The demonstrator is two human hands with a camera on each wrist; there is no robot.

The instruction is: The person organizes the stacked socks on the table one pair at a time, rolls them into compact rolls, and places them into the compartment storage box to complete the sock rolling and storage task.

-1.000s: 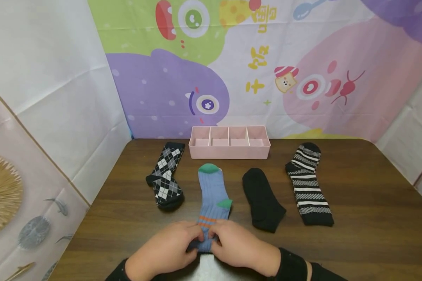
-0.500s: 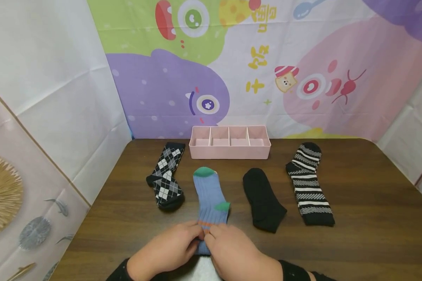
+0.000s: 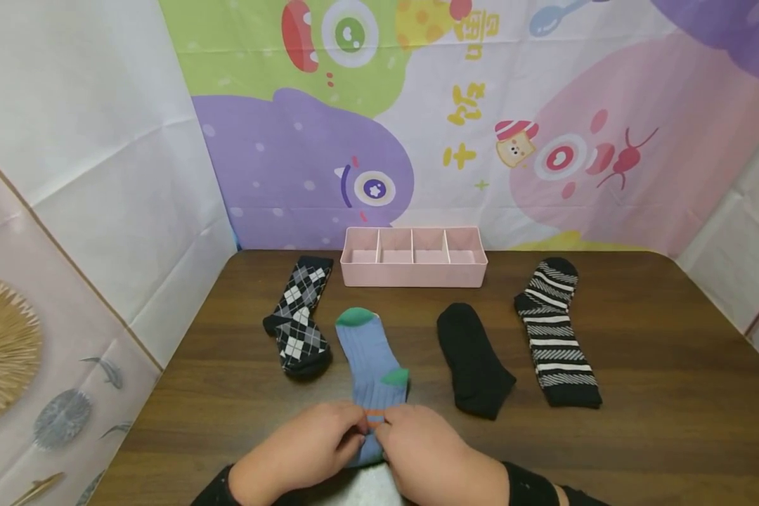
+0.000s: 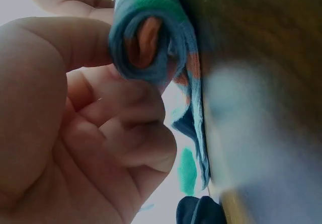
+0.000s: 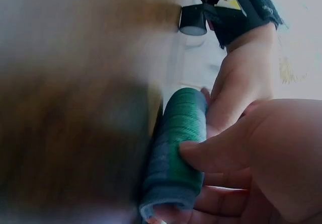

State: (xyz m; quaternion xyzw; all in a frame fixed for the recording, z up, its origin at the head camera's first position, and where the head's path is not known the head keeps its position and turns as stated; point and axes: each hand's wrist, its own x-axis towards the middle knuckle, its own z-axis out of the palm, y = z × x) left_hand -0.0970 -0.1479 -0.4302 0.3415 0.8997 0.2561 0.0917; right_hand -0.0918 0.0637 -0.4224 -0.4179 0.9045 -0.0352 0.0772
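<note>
A blue ribbed sock (image 3: pixel 370 358) with green toe, green heel patch and orange stripes lies tilted before me. Its near end is rolled up, which the left wrist view shows as a coiled blue-and-green roll (image 4: pixel 146 32). My left hand (image 3: pixel 303 443) holds this roll at its left side between thumb and fingers. From the right, my right hand (image 3: pixel 433 450) grips the other side, its thumb pressing the green band of the roll (image 5: pixel 183 128) in the right wrist view. The hands nearly meet and hide part of the sock's cuff stripes.
A pink box (image 3: pixel 411 275) with several compartments stands at the table's back. An argyle sock (image 3: pixel 300 316) lies to the left; a plain black sock (image 3: pixel 474 362) and a striped sock (image 3: pixel 556 334) lie to the right. A patterned cloth hangs behind the wooden table (image 3: pixel 664 393).
The flat far end of the blue sock has slid toward me and to the left, tilting more. My right hand has shifted slightly left and nearer. The other socks and the box have not moved.
</note>
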